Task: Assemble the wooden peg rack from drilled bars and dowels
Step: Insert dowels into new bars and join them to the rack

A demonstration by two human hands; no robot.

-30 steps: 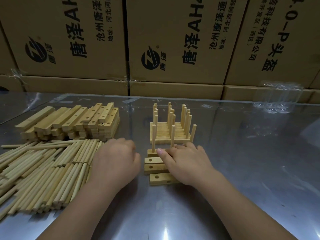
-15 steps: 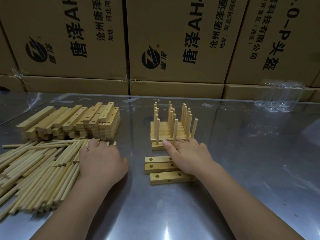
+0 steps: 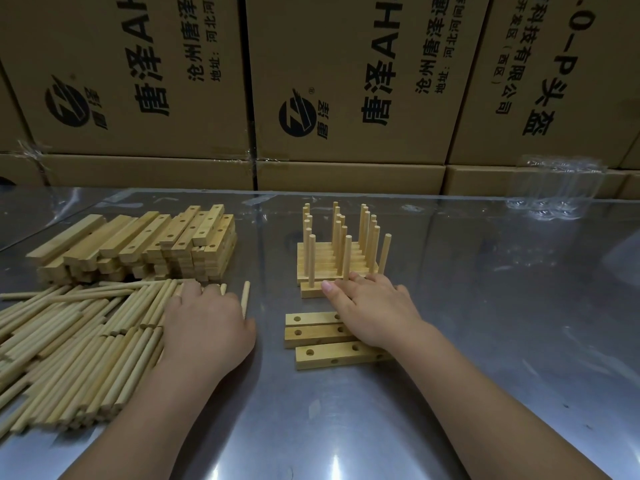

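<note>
Right hand [image 3: 374, 310] at centre frame: fingers straight and flat, pressing the front pegged bar [image 3: 308, 291] of the peg rack [image 3: 339, 261]. Three loose drilled bars [image 3: 322, 336] lie just below it. Left hand [image 3: 207, 327] rests on the dowel pile [image 3: 69, 341] at lower left; cannot tell whether it grips a dowel.

One head-worn wide-angle view, forward and down, close over the steel table [image 3: 502, 306], boxes [image 3: 346, 81] behind.

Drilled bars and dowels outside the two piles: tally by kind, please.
Empty drilled bars lying flat: 3
Dowels standing in the front bar: 3
Stray dowel right of the dowel pile: 1
Total: 7
</note>
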